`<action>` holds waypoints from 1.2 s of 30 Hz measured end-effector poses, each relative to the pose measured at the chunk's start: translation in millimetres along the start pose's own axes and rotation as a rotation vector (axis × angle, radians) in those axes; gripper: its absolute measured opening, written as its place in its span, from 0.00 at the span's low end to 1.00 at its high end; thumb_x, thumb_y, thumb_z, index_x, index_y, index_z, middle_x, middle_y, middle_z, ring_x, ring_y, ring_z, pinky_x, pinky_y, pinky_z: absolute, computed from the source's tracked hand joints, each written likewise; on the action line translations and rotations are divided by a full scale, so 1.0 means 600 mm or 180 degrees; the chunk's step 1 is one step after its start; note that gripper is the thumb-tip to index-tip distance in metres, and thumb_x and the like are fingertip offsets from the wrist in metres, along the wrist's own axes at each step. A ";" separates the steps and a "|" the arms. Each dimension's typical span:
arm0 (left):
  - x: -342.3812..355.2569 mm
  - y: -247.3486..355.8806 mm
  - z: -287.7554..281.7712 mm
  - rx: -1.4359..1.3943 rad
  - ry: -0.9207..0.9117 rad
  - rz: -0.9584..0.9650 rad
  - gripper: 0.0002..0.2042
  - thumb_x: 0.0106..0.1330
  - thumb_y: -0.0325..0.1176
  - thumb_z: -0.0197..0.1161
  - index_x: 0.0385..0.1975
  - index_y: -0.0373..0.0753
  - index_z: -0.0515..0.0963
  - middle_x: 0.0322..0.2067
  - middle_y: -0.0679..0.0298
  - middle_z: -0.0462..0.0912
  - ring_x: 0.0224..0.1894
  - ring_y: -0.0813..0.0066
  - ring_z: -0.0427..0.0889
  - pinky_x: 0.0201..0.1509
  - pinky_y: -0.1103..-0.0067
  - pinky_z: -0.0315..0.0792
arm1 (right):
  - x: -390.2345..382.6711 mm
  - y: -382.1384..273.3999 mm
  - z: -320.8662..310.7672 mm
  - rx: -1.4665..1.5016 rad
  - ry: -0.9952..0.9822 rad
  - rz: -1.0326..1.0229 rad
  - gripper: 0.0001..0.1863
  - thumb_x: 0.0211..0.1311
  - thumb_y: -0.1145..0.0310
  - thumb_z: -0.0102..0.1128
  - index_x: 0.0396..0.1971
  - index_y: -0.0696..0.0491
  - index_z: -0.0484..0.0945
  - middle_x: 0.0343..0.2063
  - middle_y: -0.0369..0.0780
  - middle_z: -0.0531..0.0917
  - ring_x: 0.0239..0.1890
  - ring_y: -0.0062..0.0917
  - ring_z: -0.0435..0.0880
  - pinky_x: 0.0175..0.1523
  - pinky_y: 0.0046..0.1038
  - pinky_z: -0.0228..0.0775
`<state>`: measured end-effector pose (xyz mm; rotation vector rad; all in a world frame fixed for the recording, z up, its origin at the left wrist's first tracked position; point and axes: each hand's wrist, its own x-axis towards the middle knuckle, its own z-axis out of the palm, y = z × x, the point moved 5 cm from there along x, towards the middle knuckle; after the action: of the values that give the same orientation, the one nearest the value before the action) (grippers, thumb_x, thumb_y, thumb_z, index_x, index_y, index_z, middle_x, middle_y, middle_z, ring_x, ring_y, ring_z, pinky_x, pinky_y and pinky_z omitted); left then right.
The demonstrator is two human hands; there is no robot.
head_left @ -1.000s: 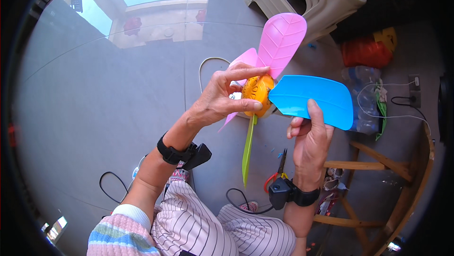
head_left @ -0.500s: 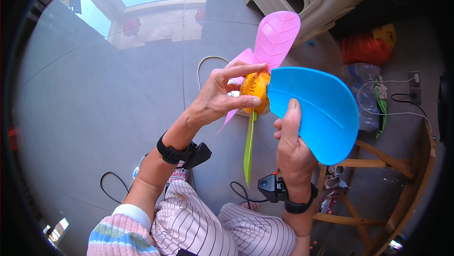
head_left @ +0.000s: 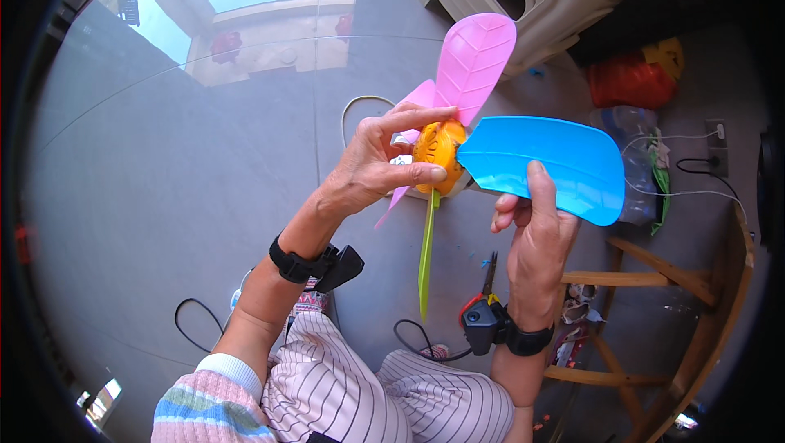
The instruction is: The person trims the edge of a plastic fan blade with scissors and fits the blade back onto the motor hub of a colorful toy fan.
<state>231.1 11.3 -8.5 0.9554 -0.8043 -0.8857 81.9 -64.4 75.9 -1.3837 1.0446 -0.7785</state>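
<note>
My left hand [head_left: 370, 152] grips a round orange hub [head_left: 442, 147] between thumb and fingers. From the hub stick out pink leaf-shaped blades [head_left: 477, 62] and a yellow-green blade [head_left: 426, 255] seen nearly edge-on. On its right side a blue leaf-shaped blade [head_left: 544, 161] meets the hub with its narrow end; whether it is fixed there I cannot tell. My right hand [head_left: 540, 234] pinches the blue blade near its lower edge, thumb on top and fingers underneath. Part of something white shows behind the hub.
A beige plastic stool [head_left: 540, 1] lies at the back right. A wooden frame [head_left: 621, 281] stands at the right, with plastic bottles [head_left: 634, 136] and a red and yellow bag [head_left: 634, 83] beyond it. Dark-bladed cutters [head_left: 490, 275] show behind my right wrist. Cables trail across the tiled floor.
The blue blade has turned about its length and now looks narrower and flatter. My right hand has shifted to the right with it. My left hand stays on the hub, almost still.
</note>
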 end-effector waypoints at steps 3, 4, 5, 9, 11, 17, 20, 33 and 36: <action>0.002 0.001 0.003 0.0006 0.0004 -0.0003 0.27 0.48 0.43 0.71 0.50 0.45 0.74 0.44 0.60 0.74 0.48 0.69 0.73 0.52 0.69 0.73 | -0.014 -0.015 0.007 -0.0344 0.0049 -0.0204 0.11 0.61 0.65 0.53 0.34 0.59 0.73 0.16 0.38 0.76 0.14 0.17 0.73 0.18 0.17 0.66; 0.002 0.000 0.003 0.0012 -0.0007 -0.0008 0.28 0.48 0.44 0.71 0.51 0.45 0.74 0.44 0.60 0.74 0.48 0.69 0.73 0.52 0.69 0.73 | -0.021 -0.021 0.011 -0.0588 0.0092 -0.0397 0.11 0.62 0.65 0.53 0.32 0.59 0.74 0.16 0.38 0.76 0.14 0.17 0.73 0.18 0.17 0.66; 0.003 0.000 0.004 0.0019 -0.0019 -0.0013 0.28 0.48 0.44 0.71 0.51 0.45 0.74 0.43 0.60 0.74 0.48 0.69 0.73 0.53 0.69 0.73 | -0.026 -0.020 0.015 -0.0586 0.0088 -0.0391 0.11 0.62 0.65 0.53 0.32 0.59 0.74 0.16 0.38 0.76 0.14 0.17 0.73 0.18 0.17 0.66; 0.002 -0.001 0.002 0.0008 -0.0012 -0.0037 0.28 0.48 0.45 0.71 0.51 0.45 0.74 0.43 0.60 0.74 0.47 0.69 0.73 0.53 0.68 0.72 | -0.045 -0.022 0.027 -0.1074 0.0214 -0.0696 0.11 0.61 0.67 0.53 0.28 0.60 0.76 0.16 0.38 0.78 0.15 0.17 0.74 0.20 0.17 0.65; 0.001 0.000 -0.001 0.0015 -0.0033 -0.0058 0.29 0.47 0.46 0.72 0.51 0.45 0.74 0.43 0.60 0.74 0.47 0.69 0.73 0.53 0.66 0.71 | -0.056 -0.019 0.035 -0.1464 0.0125 -0.1733 0.11 0.61 0.67 0.53 0.30 0.61 0.76 0.17 0.38 0.78 0.15 0.17 0.74 0.21 0.18 0.66; 0.010 0.011 0.008 0.0071 -0.0079 -0.0194 0.33 0.45 0.47 0.72 0.53 0.44 0.72 0.44 0.62 0.74 0.50 0.69 0.71 0.54 0.69 0.70 | -0.053 -0.019 0.028 -0.1592 -0.0462 -0.1541 0.17 0.58 0.73 0.54 0.46 0.64 0.71 0.29 0.47 0.81 0.28 0.33 0.82 0.32 0.27 0.74; 0.004 0.017 0.008 0.0017 -0.0063 -0.0124 0.29 0.50 0.41 0.70 0.53 0.42 0.71 0.46 0.61 0.72 0.50 0.71 0.72 0.52 0.73 0.71 | -0.052 -0.032 0.049 -0.1998 -0.0676 -0.2259 0.23 0.51 0.75 0.58 0.49 0.66 0.68 0.29 0.48 0.79 0.27 0.35 0.81 0.31 0.29 0.74; -0.032 -0.011 0.006 -0.0020 -0.0178 -0.0052 0.25 0.63 0.37 0.56 0.59 0.45 0.57 0.60 0.55 0.61 0.62 0.64 0.60 0.65 0.68 0.58 | -0.097 -0.015 0.081 -0.2859 -0.0697 -0.3267 0.30 0.46 0.72 0.66 0.51 0.67 0.68 0.19 0.41 0.74 0.18 0.23 0.76 0.21 0.22 0.71; -0.031 -0.023 -0.002 -0.0294 -0.0041 -0.0438 0.25 0.63 0.37 0.55 0.59 0.44 0.57 0.60 0.55 0.60 0.62 0.64 0.60 0.65 0.69 0.58 | -0.097 -0.017 0.082 -0.2902 -0.0702 -0.3238 0.29 0.47 0.73 0.65 0.50 0.67 0.68 0.18 0.40 0.74 0.19 0.23 0.77 0.21 0.22 0.72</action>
<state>220.7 23.9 -24.9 0.9326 -0.7089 -1.0403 106.2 7.2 88.2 -2.8108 0.4392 -0.8371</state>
